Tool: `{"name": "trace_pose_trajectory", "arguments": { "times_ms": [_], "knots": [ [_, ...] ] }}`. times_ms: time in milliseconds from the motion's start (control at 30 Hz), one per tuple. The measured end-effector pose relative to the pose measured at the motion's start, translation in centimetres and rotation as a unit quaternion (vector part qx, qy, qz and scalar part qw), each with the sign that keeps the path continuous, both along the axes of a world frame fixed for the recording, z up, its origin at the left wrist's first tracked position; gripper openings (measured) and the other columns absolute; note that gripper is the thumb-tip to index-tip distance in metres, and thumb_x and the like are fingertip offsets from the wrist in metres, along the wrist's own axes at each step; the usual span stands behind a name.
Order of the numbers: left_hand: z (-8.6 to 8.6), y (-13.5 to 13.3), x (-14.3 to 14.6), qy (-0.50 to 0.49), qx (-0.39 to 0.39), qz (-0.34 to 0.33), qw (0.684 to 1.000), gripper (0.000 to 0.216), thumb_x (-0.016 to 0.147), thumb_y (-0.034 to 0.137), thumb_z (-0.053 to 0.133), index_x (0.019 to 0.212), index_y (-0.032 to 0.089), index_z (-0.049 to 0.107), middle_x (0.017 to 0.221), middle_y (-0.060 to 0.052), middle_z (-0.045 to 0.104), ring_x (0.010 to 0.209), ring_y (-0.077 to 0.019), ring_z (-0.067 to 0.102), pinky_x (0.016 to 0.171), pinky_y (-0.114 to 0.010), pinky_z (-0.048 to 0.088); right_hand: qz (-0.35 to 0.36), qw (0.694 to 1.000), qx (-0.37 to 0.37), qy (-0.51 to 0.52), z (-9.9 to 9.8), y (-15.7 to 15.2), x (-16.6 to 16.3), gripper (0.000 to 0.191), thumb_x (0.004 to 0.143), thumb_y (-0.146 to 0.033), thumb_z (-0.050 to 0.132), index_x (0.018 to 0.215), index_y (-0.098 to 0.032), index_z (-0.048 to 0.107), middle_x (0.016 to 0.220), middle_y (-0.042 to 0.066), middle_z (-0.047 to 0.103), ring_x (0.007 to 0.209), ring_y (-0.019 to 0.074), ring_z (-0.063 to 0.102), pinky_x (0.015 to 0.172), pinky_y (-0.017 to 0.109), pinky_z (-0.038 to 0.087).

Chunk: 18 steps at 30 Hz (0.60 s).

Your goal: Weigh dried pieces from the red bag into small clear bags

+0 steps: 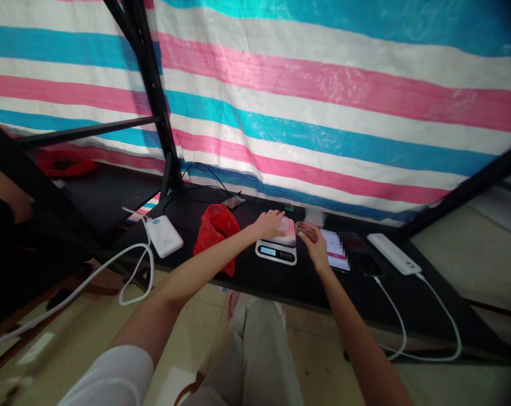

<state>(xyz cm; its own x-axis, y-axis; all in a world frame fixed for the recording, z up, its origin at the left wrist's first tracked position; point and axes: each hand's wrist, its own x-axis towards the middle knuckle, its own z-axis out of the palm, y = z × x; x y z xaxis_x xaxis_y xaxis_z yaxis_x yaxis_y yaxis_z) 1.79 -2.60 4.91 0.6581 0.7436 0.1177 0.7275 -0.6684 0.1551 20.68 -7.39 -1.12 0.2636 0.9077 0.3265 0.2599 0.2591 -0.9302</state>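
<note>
The whole background is filled by a striped sheet [306,113], cut off at the top and at both sides. In front of it a black bench [255,279] is seen, its right end lost in shadow; at its left it is flanked by a black metal frame [149,79], cropped at the top. At the left edge another person's arm [4,194] is mostly cut off. On the bench a crumpled red bag [207,234] is partly covered by the left forearm, and its contents cannot be made out. A white scale [276,254] is set to the right of the bag, its upper plate largely hidden by the left hand [269,224], which is laid over it with fingers extended; whether anything is gripped there cannot be told. Just right of the scale, a clear round container [303,227] is grasped by the fingers of the right hand [317,245], its brownish contents half hidden. Beside that hand a lit phone [332,245] is partly blocked out by pixelation. Farthest back, a tiny green object [288,207] is too small to be identified.
</note>
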Motion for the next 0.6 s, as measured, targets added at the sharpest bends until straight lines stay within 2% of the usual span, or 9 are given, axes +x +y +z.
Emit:
{"name": "trace_pose_trajectory", "arguments": {
  "times_ms": [100,233,467,600],
  "knots": [
    [-1.7,1.5,1.4,-0.019,0.021,0.023,0.999,0.073,0.077,0.054,0.054,0.132,0.01,0.036,0.129,-0.019,0.047,0.116,-0.0297,0.044,0.09,-0.039,0.038,0.02,0.999,-0.021,-0.013,0.0,1.3,0.8,0.05,0.062,-0.044,0.068,0.102,-0.016,0.056,0.109,0.015,0.065,0.098,0.0241,0.063,0.089,0.045,0.047],
    [-2.3,2.4,2.3,-0.01,0.019,0.013,1.0,0.065,0.076,0.055,0.053,0.124,0.012,0.046,0.122,-0.016,0.054,0.112,-0.0295,0.048,0.089,-0.039,0.038,0.036,0.998,-0.024,-0.043,0.3,2.4,1.6,0.048,0.064,-0.042,0.067,0.103,-0.016,0.057,0.109,0.014,0.065,0.097,0.0236,0.063,0.09,0.044,0.047],
    [-3.0,3.0,2.3,-0.073,0.027,-0.006,0.997,0.068,0.076,0.047,0.057,0.132,0.013,0.038,0.126,-0.015,0.053,0.114,-0.0273,0.05,0.096,-0.043,0.035,0.074,0.991,-0.026,-0.109,0.8,3.6,1.8,0.043,0.068,-0.034,0.064,0.105,-0.014,0.057,0.107,0.013,0.066,0.091,0.0206,0.065,0.087,0.04,0.048],
    [-2.9,3.4,1.6,-0.192,-0.028,-0.046,0.98,0.065,0.077,0.037,0.06,0.132,0.012,0.036,0.129,-0.014,0.051,0.115,-0.0215,0.05,0.098,-0.036,0.037,0.077,0.981,-0.012,-0.177,1.7,3.4,1.5,0.039,0.071,-0.03,0.061,0.107,-0.014,0.058,0.105,0.011,0.066,0.089,0.0196,0.064,0.085,0.039,0.047]
  ]
}}
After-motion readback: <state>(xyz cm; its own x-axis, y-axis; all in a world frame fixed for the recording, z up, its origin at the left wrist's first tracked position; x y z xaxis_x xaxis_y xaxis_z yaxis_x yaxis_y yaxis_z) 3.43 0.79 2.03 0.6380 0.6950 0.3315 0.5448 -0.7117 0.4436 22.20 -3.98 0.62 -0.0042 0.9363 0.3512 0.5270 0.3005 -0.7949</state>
